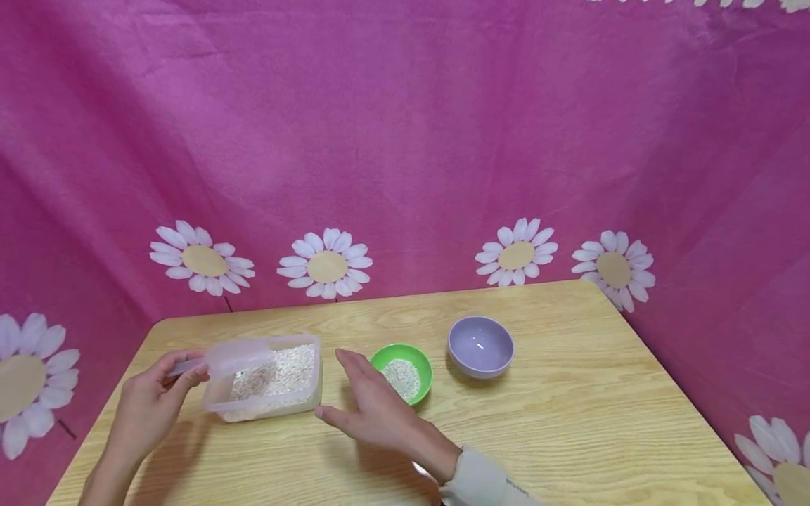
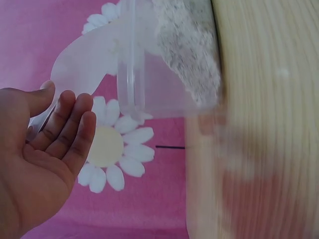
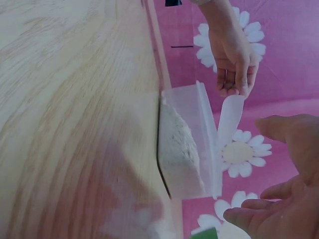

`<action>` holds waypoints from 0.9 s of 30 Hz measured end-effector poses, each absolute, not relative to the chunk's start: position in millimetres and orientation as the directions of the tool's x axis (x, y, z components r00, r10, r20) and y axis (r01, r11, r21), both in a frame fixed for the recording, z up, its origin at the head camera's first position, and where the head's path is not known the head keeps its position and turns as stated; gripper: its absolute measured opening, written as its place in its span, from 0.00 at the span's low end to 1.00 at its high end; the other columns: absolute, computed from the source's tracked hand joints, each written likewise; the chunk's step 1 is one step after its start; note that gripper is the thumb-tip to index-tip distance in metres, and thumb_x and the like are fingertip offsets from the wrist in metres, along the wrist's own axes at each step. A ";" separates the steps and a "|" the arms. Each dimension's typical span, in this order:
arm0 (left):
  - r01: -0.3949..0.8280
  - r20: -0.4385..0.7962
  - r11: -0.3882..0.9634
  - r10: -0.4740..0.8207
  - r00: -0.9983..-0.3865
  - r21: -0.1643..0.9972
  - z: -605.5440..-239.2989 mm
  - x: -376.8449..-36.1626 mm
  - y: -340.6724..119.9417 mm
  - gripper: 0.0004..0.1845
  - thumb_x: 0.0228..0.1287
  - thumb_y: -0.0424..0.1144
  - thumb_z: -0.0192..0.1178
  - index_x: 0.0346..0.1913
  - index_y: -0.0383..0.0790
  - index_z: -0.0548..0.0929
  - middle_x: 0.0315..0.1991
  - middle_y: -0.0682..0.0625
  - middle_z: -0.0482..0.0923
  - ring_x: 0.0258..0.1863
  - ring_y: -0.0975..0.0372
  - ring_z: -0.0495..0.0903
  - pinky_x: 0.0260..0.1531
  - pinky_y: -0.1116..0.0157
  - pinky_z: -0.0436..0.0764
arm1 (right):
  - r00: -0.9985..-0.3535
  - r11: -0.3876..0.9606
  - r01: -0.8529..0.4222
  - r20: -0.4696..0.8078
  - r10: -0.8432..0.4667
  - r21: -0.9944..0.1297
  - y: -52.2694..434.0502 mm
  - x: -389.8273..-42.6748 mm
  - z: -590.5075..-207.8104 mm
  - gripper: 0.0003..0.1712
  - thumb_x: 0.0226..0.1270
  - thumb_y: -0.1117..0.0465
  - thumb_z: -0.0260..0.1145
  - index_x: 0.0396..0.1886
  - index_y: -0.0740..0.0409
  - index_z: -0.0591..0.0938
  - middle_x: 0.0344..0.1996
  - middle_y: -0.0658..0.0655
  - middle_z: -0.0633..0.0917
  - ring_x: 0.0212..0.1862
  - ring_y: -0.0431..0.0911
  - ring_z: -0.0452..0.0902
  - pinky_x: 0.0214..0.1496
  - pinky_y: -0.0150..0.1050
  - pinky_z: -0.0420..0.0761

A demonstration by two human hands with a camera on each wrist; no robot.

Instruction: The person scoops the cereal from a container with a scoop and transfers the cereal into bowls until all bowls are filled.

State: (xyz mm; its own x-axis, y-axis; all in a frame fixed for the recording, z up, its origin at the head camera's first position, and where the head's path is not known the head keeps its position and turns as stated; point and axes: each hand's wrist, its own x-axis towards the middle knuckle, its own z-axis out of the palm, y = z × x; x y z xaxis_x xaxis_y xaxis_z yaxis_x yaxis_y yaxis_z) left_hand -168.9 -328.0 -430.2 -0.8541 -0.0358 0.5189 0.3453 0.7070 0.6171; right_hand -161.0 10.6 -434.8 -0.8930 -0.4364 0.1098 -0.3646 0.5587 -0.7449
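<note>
- The head view alone shows the whole wooden table (image 1: pixel 569 422): a clear container (image 1: pixel 268 379) of pale grain at its left, a green bowl (image 1: pixel 405 369) holding some grain, and a purple bowl (image 1: pixel 481 346) further right.
- The left hand (image 1: pixel 155 397) pinches the handle of a translucent scoop (image 1: pixel 237 355) lying over the container's left rim.
- The right hand (image 1: pixel 373 411) hovers released, fingers spread, between container and green bowl.
- The left wrist view shows the scoop (image 2: pixel 79 64) held against the fingertips (image 2: pixel 75 107).
</note>
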 end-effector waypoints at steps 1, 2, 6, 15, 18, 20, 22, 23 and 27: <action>0.341 0.517 0.714 -0.034 -0.855 0.611 -430.3 -168.9 -329.8 0.11 0.66 0.23 0.71 0.50 0.32 0.88 0.31 0.63 0.90 0.34 0.93 0.78 0.35 0.87 0.75 | -0.893 0.556 -0.360 0.103 -0.439 -0.750 7.1 -161.7 -435.2 0.51 0.73 0.44 0.73 0.85 0.60 0.60 0.82 0.59 0.67 0.82 0.54 0.66 0.83 0.53 0.68; 0.338 0.516 0.721 -0.031 -0.856 0.605 -430.5 -168.8 -331.5 0.11 0.66 0.23 0.71 0.49 0.32 0.88 0.30 0.57 0.91 0.33 0.93 0.78 0.35 0.87 0.75 | -0.892 0.556 -0.359 0.100 -0.441 -0.749 3.9 -162.3 -435.4 0.52 0.73 0.45 0.73 0.85 0.60 0.60 0.82 0.59 0.67 0.81 0.53 0.66 0.82 0.52 0.68; 0.322 0.487 0.737 -0.012 -0.873 0.594 -431.3 -169.5 -336.9 0.10 0.67 0.24 0.70 0.50 0.32 0.88 0.31 0.43 0.91 0.33 0.93 0.77 0.34 0.87 0.74 | -0.893 0.556 -0.354 0.096 -0.440 -0.752 -6.6 -165.8 -437.8 0.51 0.72 0.46 0.74 0.85 0.60 0.61 0.82 0.58 0.68 0.80 0.53 0.68 0.82 0.50 0.69; 0.394 0.478 0.781 0.140 -0.867 0.485 -432.2 -178.1 -340.6 0.09 0.65 0.25 0.72 0.47 0.34 0.87 0.30 0.47 0.91 0.31 0.84 0.78 0.28 0.80 0.72 | -0.895 0.562 -0.342 0.078 -0.440 -0.753 -22.1 -175.0 -446.5 0.51 0.72 0.49 0.74 0.85 0.64 0.60 0.82 0.61 0.68 0.81 0.55 0.66 0.84 0.49 0.66; 0.422 0.474 0.774 0.181 -0.861 0.472 -433.3 -180.0 -339.3 0.10 0.64 0.23 0.72 0.47 0.33 0.86 0.30 0.48 0.90 0.31 0.82 0.79 0.28 0.80 0.72 | -0.898 0.571 -0.323 0.053 -0.437 -0.755 -26.2 -177.6 -450.4 0.52 0.73 0.49 0.73 0.85 0.65 0.58 0.83 0.62 0.66 0.82 0.56 0.64 0.85 0.49 0.65; 0.424 0.460 0.769 0.192 -0.867 0.478 -433.8 -179.8 -338.3 0.11 0.64 0.23 0.72 0.47 0.32 0.86 0.30 0.48 0.90 0.31 0.82 0.78 0.28 0.80 0.73 | -0.898 0.573 -0.315 0.041 -0.439 -0.756 -29.0 -178.9 -453.1 0.52 0.74 0.49 0.72 0.85 0.65 0.57 0.83 0.63 0.65 0.83 0.56 0.63 0.85 0.50 0.64; 0.423 0.442 0.759 0.199 -0.875 0.495 -434.1 -179.8 -336.1 0.11 0.64 0.22 0.71 0.48 0.31 0.86 0.31 0.48 0.91 0.31 0.82 0.79 0.29 0.81 0.74 | -0.898 0.575 -0.308 0.033 -0.438 -0.758 -31.4 -180.0 -455.8 0.52 0.75 0.49 0.72 0.85 0.66 0.57 0.83 0.63 0.65 0.83 0.56 0.63 0.85 0.51 0.64; 0.424 0.437 0.753 0.202 -0.876 0.503 -434.5 -180.0 -334.4 0.12 0.64 0.22 0.71 0.48 0.31 0.86 0.31 0.48 0.90 0.31 0.81 0.79 0.30 0.82 0.74 | -0.899 0.573 -0.306 0.033 -0.437 -0.760 -32.5 -180.4 -457.2 0.51 0.75 0.49 0.71 0.85 0.66 0.57 0.83 0.63 0.66 0.83 0.56 0.63 0.85 0.51 0.64; 0.444 0.432 0.724 0.221 -0.874 0.528 -438.5 -181.5 -324.2 0.11 0.64 0.21 0.70 0.47 0.31 0.86 0.31 0.47 0.91 0.32 0.80 0.80 0.32 0.83 0.76 | -0.899 0.556 -0.309 0.047 -0.435 -0.771 -36.5 -181.4 -461.7 0.49 0.77 0.50 0.70 0.85 0.66 0.57 0.82 0.63 0.68 0.82 0.56 0.65 0.84 0.50 0.65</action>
State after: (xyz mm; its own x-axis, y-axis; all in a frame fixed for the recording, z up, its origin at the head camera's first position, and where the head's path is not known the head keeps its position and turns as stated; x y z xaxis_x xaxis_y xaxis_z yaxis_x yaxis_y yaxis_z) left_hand -181.5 -324.2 -438.5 -0.8745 0.2209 0.4319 0.4437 0.7241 0.5280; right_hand -181.4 -36.5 -461.7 -0.8992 -0.4351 0.0466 -0.3091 0.5564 -0.7712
